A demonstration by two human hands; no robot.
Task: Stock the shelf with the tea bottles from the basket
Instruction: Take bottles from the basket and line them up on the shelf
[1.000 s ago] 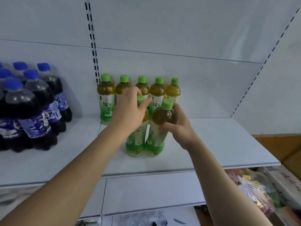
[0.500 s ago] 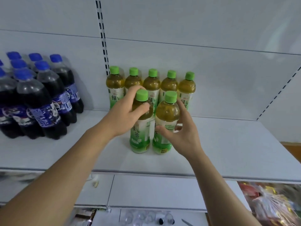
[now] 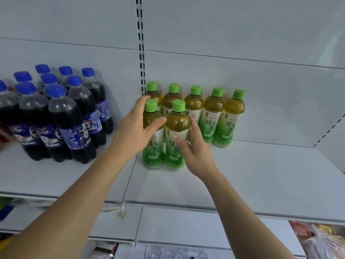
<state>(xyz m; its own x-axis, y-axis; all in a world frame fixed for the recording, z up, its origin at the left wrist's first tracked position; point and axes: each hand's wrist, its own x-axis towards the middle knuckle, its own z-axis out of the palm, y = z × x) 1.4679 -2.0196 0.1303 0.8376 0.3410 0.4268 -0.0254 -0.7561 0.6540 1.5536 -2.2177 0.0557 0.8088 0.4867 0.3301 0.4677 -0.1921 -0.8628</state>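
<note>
Both hands are on the front pair of tea bottles on the white shelf (image 3: pixel 242 176): the left hand (image 3: pixel 134 131) wraps the left front bottle (image 3: pixel 152 146) high up, thumb across its shoulder and fingers curled behind the neck, while the right hand (image 3: pixel 196 152) cups the right front bottle (image 3: pixel 176 144) with thumb on the label and fingers around the far side. Both bottles stand upright, touching each other, just in front of the back row. To finish well, I'd say slide them straight back until they touch the row behind, keep the labels facing out, and let go only once the bases sit flat so nothing topples. The count: five bottles in the back row (image 3: pixel 212 116), two in front, seven tea bottles in all. On the left stands a cluster of cola bottles (image 3: pixel 71 128), nine blue caps showing. The basket is out of view.
</note>
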